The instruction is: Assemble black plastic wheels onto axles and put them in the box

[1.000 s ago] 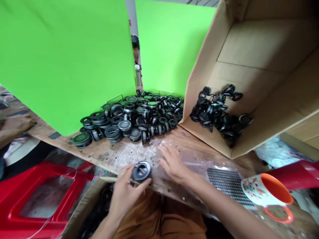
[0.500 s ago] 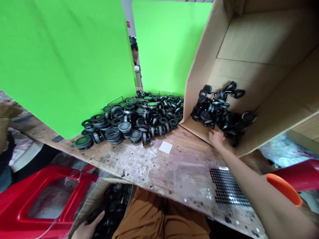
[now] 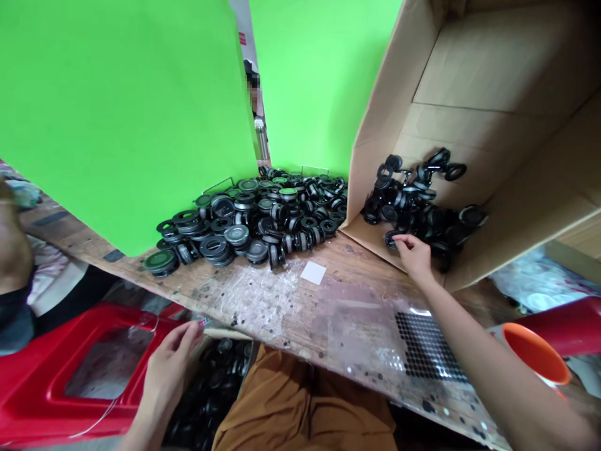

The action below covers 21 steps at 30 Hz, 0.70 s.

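My right hand (image 3: 414, 255) is closed in a pinch at the edge of a black ring-shaped part (image 3: 390, 240), just inside the front of the large cardboard box (image 3: 375, 119). Behind it lies a heap of similar black round parts (image 3: 413, 200), some seemingly joined in pairs. My left hand (image 3: 171, 357) is raised beside a lower cardboard box, over the red stool's edge. Its fingers are curled together and I see nothing in them. Black parts (image 3: 213, 388) fill that lower box.
Many black round parts (image 3: 253, 219) with grey bands are piled on the wooden table (image 3: 338, 254) against green panels (image 3: 117, 125). A white square (image 3: 313, 272), a sheet of black dots (image 3: 429, 347), an orange cup (image 3: 535, 351) and a red stool (image 3: 42, 382) surround me. Another person's arm (image 3: 13, 250) is at left.
My left hand has risen out of the lower box. My right hand has shifted slightly up and now pinches a ring-shaped part that stands out from the heap. The view has shifted slightly.
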### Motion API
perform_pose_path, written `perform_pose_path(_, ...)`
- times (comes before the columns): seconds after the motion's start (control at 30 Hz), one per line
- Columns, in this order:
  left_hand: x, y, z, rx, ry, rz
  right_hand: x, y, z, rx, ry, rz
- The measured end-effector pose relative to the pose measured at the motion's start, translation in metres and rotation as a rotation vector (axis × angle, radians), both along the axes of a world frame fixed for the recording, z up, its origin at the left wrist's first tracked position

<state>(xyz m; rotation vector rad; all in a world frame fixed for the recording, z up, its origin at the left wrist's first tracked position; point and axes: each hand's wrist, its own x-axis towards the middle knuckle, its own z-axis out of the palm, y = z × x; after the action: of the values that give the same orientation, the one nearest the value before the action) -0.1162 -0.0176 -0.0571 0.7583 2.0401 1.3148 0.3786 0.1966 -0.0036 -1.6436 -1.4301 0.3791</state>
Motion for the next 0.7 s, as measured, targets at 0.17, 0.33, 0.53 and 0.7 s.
perform_pose_path(0.17, 0.086, 0.010, 0.065, 0.140, -0.518, -0.439, -0.040, -0.084, 0.023, -0.063, 0.129, 0.252)
perform_pose_path(0.33, 0.169, 0.014, 0.071, 0.000, -1.040, -0.773, -0.080, -0.168, 0.043, -0.249, 0.397, 0.771)
perform_pose_path(0.53, 0.200, 0.007, 0.054, -0.152, -0.963, -0.826, -0.050, -0.197, 0.030, -0.442, 0.540, 0.667)
perform_pose_path(0.7, 0.206, 0.006, 0.053, -0.155, -1.018, -0.788, 0.004, -0.186, -0.007, -0.378, -0.028, 0.297)
